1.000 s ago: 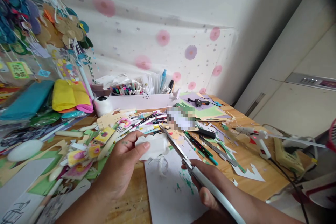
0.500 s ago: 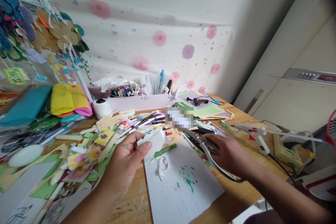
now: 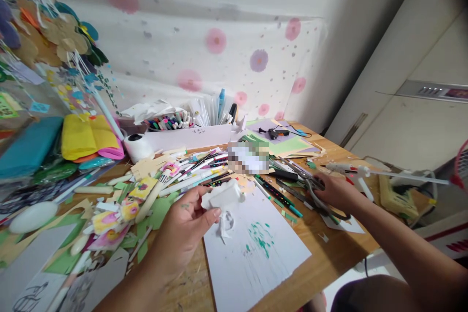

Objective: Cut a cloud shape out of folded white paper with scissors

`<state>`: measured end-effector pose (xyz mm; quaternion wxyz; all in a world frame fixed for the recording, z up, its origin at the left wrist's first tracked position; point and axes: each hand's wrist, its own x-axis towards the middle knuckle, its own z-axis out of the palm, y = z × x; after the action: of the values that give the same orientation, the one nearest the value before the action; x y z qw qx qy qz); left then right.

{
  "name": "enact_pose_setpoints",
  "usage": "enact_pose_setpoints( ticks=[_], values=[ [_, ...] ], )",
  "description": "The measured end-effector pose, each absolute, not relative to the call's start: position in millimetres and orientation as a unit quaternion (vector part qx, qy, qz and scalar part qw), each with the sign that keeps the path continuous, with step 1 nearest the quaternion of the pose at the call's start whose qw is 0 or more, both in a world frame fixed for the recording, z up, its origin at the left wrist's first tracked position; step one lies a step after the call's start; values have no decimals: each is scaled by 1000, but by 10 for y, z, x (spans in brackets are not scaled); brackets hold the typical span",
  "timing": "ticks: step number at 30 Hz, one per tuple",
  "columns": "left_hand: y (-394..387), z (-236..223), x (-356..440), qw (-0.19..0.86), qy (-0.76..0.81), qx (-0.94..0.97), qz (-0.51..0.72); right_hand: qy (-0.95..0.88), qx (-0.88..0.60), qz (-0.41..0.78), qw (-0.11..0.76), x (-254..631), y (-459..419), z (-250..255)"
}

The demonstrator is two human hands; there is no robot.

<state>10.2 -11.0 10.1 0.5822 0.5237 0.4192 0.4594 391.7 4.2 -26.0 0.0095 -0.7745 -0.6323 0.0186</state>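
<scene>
My left hand [image 3: 185, 226] is closed around a small white piece of foam [image 3: 224, 196], pinched between thumb and fingers above the wooden table. Just under it a white sheet of paper [image 3: 252, 258] with green paint smears lies flat, with white scraps on its near corner. My right hand [image 3: 334, 190] reaches out to the right and rests on a pair of scissors [image 3: 310, 187] lying on the table, its fingers curled over the handles. A white hot glue gun [image 3: 353, 171] stands just beyond that hand.
Pens, markers [image 3: 204, 170] and coloured paper scraps litter the table [image 3: 321, 248]. A white box of markers [image 3: 183, 129] stands at the back, a white roll [image 3: 137, 146] left of it. Folded yellow and teal paper [image 3: 86, 136] lies at left, hanging paper decorations [image 3: 47, 44] above.
My right hand carried the scissors from in front of me out to the right and lowered them onto the table. My left hand kept the white foam piece, shifting slightly.
</scene>
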Motion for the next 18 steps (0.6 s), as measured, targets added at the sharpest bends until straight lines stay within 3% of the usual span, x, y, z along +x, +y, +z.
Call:
enact_pose_setpoints(
  ticks=[8, 10, 11, 14, 18],
  values=[
    [-179, 86, 128, 589, 419, 535, 437, -656, -754, -21, -3, 3914, -32, -39],
    [-194, 67, 139, 584, 425, 547, 422, -665, -746, -36, 33, 3716, -113, 108],
    [-202, 54, 147, 582, 428, 553, 415, -682, -724, -22, 99, 3566, -163, 177],
    [-221, 10, 178, 583, 430, 562, 399, -732, -571, 236, 285, 2999, -312, 315],
    [-239, -32, 219, 588, 437, 565, 380, -674, -462, 454, 356, 2394, -375, 281]
  ],
)
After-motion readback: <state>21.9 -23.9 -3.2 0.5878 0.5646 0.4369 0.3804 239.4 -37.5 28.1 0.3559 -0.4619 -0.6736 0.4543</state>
